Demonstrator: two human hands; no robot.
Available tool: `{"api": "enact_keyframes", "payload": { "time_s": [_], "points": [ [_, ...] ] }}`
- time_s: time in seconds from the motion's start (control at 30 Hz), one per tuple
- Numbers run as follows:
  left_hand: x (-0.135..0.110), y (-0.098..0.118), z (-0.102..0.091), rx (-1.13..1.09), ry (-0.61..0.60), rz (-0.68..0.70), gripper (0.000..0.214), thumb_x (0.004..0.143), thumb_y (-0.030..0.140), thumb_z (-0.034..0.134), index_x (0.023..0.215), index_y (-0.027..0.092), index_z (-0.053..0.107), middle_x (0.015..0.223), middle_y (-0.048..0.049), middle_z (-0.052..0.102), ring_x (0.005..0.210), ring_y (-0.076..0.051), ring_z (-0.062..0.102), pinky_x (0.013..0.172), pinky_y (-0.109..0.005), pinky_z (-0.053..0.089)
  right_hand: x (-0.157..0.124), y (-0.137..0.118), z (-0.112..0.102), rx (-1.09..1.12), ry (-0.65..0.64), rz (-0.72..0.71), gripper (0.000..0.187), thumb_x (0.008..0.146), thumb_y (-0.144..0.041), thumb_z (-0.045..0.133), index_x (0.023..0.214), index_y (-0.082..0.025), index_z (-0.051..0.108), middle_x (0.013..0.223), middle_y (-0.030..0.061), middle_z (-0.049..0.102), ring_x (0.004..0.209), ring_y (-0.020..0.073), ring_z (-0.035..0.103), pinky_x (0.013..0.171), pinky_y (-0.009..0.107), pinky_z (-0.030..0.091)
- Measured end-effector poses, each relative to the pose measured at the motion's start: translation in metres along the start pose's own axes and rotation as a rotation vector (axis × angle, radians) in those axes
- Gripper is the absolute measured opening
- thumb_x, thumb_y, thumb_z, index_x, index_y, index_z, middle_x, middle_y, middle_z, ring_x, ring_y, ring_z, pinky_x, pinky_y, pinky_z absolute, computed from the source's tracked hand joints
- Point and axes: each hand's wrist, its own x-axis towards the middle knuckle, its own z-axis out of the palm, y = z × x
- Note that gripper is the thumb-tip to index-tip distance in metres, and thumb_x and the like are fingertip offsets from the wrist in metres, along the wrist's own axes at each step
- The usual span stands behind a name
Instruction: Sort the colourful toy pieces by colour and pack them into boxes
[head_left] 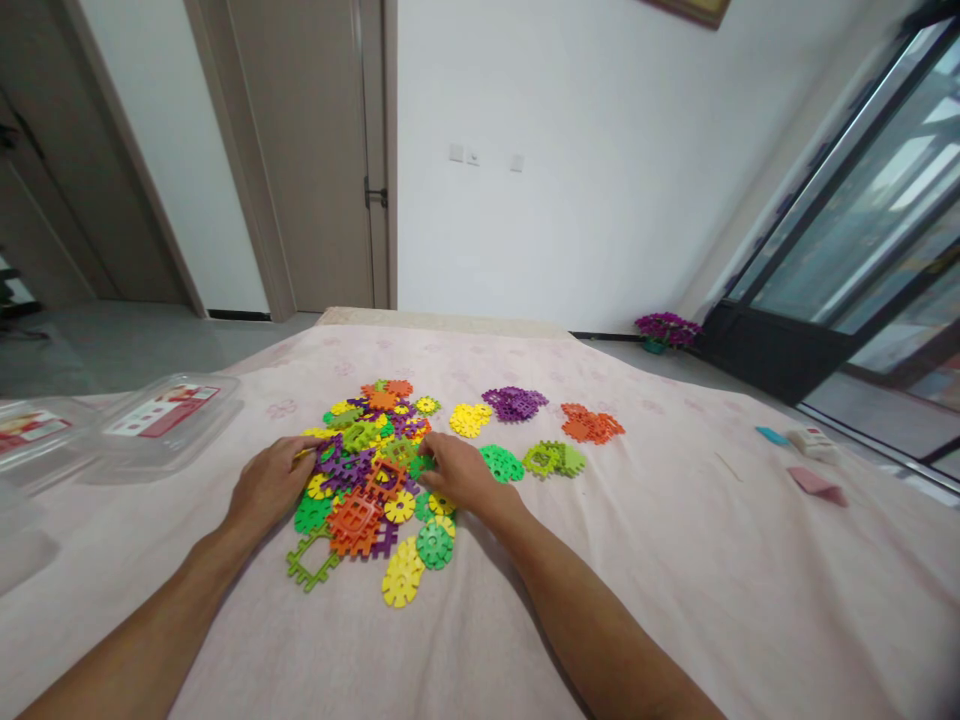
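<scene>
Notched-piece pile [352,466] on pink patterned cloth [675,600], head view.
Thin plastic-looking discs and square frames, toothed rims, mixed colours, heaped loosely between the hands. Left hand [271,482] at its left edge, right hand [459,470] at its right, fingers bent; can't tell whether either grips a piece. Single-colour groups beyond right hand: yellow cluster [470,420], purple cluster [515,404], orange cluster [592,424]. Clear, smooth, round-cornered container [171,422] far left.

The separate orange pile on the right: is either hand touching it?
No, both the left hand and the right hand are at the mixed heap, while the orange pile lies apart, farther right.
</scene>
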Motion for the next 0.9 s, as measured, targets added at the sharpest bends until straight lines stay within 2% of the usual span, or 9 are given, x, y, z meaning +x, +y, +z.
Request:
{"api": "enact_keyframes", "payload": {
  "time_s": [0.13, 0.27, 0.33, 0.47, 0.6, 0.73, 0.83, 0.9],
  "points": [
    [0.000, 0.000, 0.000, 0.002, 0.010, 0.000, 0.046, 0.093, 0.043, 0.039, 0.120, 0.023, 0.072, 0.130, -0.0061, 0.070, 0.118, -0.025, 0.063, 0.098, -0.033, 0.047, 0.003, -0.001, -0.004, 0.102, 0.025, 0.036, 0.018, 0.083, -0.019, 0.068, 0.101, -0.022, 0.065, 0.088, -0.0009, 0.068, 0.079, 0.0153, 0.057, 0.067, 0.025, 0.034],
    [0.000, 0.001, -0.001, 0.003, 0.001, -0.005, 0.047, 0.093, 0.043, 0.039, 0.121, 0.023, 0.071, 0.129, -0.0062, 0.070, 0.118, -0.025, 0.063, 0.097, -0.033, 0.048, 0.006, 0.007, -0.025, 0.188, 0.062, 0.093, 0.013, 0.084, -0.017, 0.063, 0.095, -0.020, 0.070, 0.083, -0.0003, 0.070, 0.075, 0.0143, 0.059, 0.066, 0.023, 0.036],
    [0.000, 0.001, -0.001, -0.003, -0.005, -0.008, 0.047, 0.093, 0.043, 0.039, 0.121, 0.023, 0.071, 0.130, -0.0067, 0.069, 0.119, -0.025, 0.063, 0.098, -0.034, 0.047, 0.005, 0.014, -0.039, 0.170, 0.044, 0.120, 0.016, 0.083, -0.015, 0.061, 0.094, -0.019, 0.072, 0.080, 0.0001, 0.071, 0.073, 0.0143, 0.060, 0.065, 0.023, 0.037],
    [0.000, 0.001, -0.001, -0.018, -0.004, -0.008, 0.047, 0.093, 0.043, 0.039, 0.120, 0.023, 0.072, 0.130, -0.0071, 0.069, 0.119, -0.026, 0.063, 0.099, -0.035, 0.047, -0.001, 0.028, -0.064, 0.077, -0.093, 0.148, 0.017, 0.080, -0.015, 0.062, 0.088, -0.018, 0.076, 0.081, 0.0019, 0.074, 0.072, 0.0155, 0.063, 0.063, 0.024, 0.038],
    [-0.001, 0.002, -0.002, -0.013, -0.001, -0.017, 0.047, 0.093, 0.044, 0.039, 0.119, 0.023, 0.072, 0.130, -0.0074, 0.069, 0.118, -0.027, 0.063, 0.099, -0.036, 0.047, -0.005, 0.027, -0.079, -0.029, -0.091, 0.173, 0.018, 0.081, -0.015, 0.062, 0.091, -0.018, 0.078, 0.092, 0.0048, 0.077, 0.080, 0.0176, 0.067, 0.066, 0.024, 0.040],
    [-0.001, 0.004, -0.003, -0.011, -0.009, -0.016, 0.048, 0.093, 0.043, 0.039, 0.120, 0.023, 0.072, 0.130, -0.0073, 0.069, 0.119, -0.026, 0.063, 0.099, -0.035, 0.047, -0.008, 0.015, -0.075, 0.046, -0.245, 0.058, 0.022, 0.082, -0.013, 0.065, 0.099, -0.019, 0.078, 0.095, 0.0030, 0.078, 0.082, 0.0161, 0.068, 0.068, 0.023, 0.042],
    [0.000, 0.004, -0.003, -0.011, -0.011, -0.016, 0.047, 0.094, 0.042, 0.038, 0.121, 0.024, 0.072, 0.131, -0.0070, 0.069, 0.120, -0.026, 0.062, 0.100, -0.035, 0.046, -0.009, 0.006, -0.060, 0.074, -0.364, -0.011, 0.028, 0.079, -0.016, 0.072, 0.106, -0.021, 0.077, 0.099, 0.0017, 0.077, 0.083, 0.0152, 0.067, 0.068, 0.022, 0.042],
    [0.000, 0.003, -0.003, -0.006, -0.017, -0.016, 0.047, 0.094, 0.041, 0.038, 0.122, 0.024, 0.072, 0.131, -0.0070, 0.069, 0.120, -0.025, 0.062, 0.100, -0.035, 0.046, -0.009, 0.003, -0.051, 0.069, -0.434, -0.002, 0.031, 0.078, -0.020, 0.077, 0.108, -0.022, 0.076, 0.098, 0.0011, 0.076, 0.081, 0.0147, 0.066, 0.066, 0.021, 0.042]
  ]
}}
